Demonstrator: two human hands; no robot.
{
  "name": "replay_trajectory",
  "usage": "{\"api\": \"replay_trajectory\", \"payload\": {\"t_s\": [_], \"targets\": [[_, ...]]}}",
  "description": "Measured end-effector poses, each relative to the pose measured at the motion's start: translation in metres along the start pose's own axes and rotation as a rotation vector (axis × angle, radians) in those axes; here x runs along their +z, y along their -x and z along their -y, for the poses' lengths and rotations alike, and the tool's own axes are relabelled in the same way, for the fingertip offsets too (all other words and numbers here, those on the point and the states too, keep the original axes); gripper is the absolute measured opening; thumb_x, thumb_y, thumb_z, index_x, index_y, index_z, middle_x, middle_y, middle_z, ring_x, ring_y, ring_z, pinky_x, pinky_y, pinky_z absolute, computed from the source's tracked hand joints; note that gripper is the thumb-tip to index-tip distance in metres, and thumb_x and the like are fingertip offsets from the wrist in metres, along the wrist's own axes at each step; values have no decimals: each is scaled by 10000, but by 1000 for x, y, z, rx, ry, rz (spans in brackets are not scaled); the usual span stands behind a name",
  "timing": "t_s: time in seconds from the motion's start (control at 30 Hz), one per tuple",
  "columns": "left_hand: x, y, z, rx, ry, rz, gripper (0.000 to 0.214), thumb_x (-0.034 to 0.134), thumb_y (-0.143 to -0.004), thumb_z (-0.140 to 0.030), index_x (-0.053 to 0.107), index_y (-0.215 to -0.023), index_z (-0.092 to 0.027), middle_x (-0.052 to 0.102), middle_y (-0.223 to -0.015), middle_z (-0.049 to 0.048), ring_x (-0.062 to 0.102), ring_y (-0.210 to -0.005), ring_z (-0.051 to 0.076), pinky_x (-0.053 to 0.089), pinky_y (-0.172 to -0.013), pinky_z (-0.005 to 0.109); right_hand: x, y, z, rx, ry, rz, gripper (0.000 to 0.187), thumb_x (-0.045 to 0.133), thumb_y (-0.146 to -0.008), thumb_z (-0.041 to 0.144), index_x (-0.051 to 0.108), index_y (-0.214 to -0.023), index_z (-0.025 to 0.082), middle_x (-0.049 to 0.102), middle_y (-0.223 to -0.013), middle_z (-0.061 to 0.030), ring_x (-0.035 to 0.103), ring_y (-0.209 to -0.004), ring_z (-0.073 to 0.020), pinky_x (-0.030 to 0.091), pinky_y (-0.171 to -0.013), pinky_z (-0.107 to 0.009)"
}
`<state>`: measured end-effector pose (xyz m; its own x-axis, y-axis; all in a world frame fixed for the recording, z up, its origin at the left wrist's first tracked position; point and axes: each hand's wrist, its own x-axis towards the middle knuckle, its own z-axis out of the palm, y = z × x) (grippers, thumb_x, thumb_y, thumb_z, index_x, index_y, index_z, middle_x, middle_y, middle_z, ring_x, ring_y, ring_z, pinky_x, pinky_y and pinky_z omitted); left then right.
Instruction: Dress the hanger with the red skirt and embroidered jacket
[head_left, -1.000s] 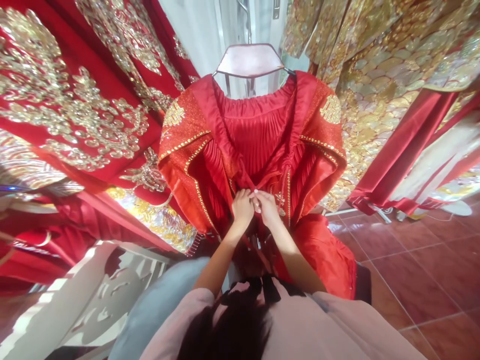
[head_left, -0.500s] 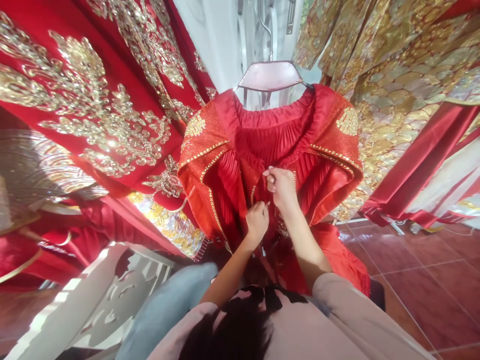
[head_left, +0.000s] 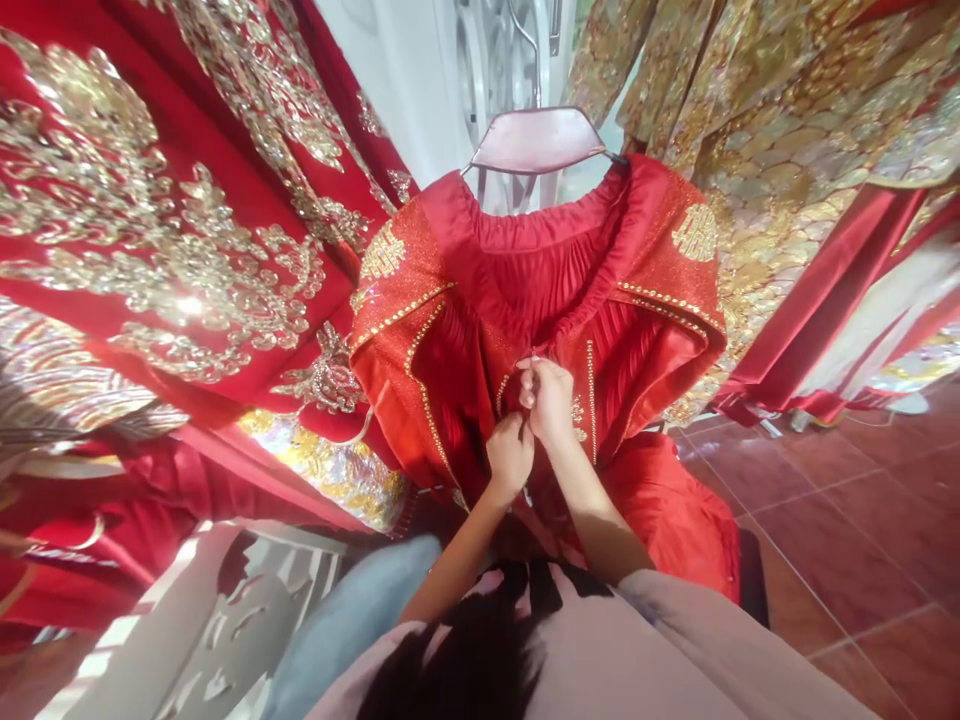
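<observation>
A red garment (head_left: 525, 275) with a gathered neckline, gold bead trim and gold emblems on its shoulders hangs in front of me on a hanger (head_left: 538, 140) with a pale panel. Low on its front opening, my left hand (head_left: 511, 455) is closed on the cloth. Just above it and to the right, at the opening below the neckline, my right hand (head_left: 549, 395) is closed with fingertips pinched; whatever they hold is too small or hidden to name. My two hands almost touch. Red cloth (head_left: 667, 510) spreads at lower right, below the garment.
Red drapery with gold sequin work (head_left: 217, 230) hangs close on the left. Gold scale-patterned cloth (head_left: 787, 150) and a red fabric strip (head_left: 832, 290) are on the right. A white carved panel (head_left: 277, 600) stands at lower left. Red floor tiles (head_left: 832, 520) show at lower right.
My right hand has come down and slightly left, closer to my left hand. The view has shifted a little. The garment stays on its hanger.
</observation>
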<state>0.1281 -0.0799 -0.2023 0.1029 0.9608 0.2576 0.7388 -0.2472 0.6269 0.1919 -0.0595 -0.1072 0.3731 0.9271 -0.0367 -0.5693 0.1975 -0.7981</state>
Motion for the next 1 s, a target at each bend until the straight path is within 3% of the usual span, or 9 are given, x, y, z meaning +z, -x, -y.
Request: {"api": "replay_trajectory", "payload": {"t_s": [0.17,0.3,0.43,0.57,0.7,0.83,1.0], "targets": [[3,0,1,42,-14,7,215,429,-897,-137,625,-812,-161,673,-839,76,632,-787,200,424,-689,258,15,3,18,10,-81,-30,106,474,-687,182,528,-606,141,313,-413,91,203,-319,-8,131,-336,-173],[11,-4,-1,43,14,8,179,476,-859,-107,636,-793,-151,678,-818,85,632,-754,201,427,-673,259,25,4,26,-62,6,-61,142,461,-703,206,480,-571,158,264,-410,97,185,-336,-15,111,-363,-182],[13,-4,2,35,26,-25,203,451,-887,-126,632,-798,-156,675,-812,80,628,-747,191,423,-678,252,10,0,23,-268,454,-9,235,445,-758,237,483,-540,158,356,-434,56,293,-401,-48,215,-437,-202],[12,2,6,41,55,-84,236,431,-918,-174,612,-768,-149,658,-770,80,611,-706,171,405,-657,240,-6,-5,19,-504,1003,-84,321,498,-840,388,560,-636,148,506,-539,5,428,-518,-98,308,-570,-230],[12,10,3,75,73,-142,262,422,-925,-191,585,-722,-158,631,-726,54,575,-661,145,382,-632,230,-11,-9,20,-544,1174,-78,278,518,-861,410,599,-812,149,607,-675,-34,512,-601,-140,340,-617,-240],[7,13,3,51,48,-179,304,420,-936,-252,576,-693,-159,595,-672,36,538,-612,140,366,-613,241,-30,-4,25,-566,1193,128,291,447,-907,338,563,-703,168,566,-610,-12,483,-557,-126,328,-601,-231],[-7,6,3,-8,240,-217,288,468,-909,-342,660,-835,-140,651,-807,71,580,-695,165,420,-672,270,-74,27,15,-422,1167,421,284,433,-903,312,555,-685,177,572,-590,-4,502,-546,-123,334,-588,-219]]}}
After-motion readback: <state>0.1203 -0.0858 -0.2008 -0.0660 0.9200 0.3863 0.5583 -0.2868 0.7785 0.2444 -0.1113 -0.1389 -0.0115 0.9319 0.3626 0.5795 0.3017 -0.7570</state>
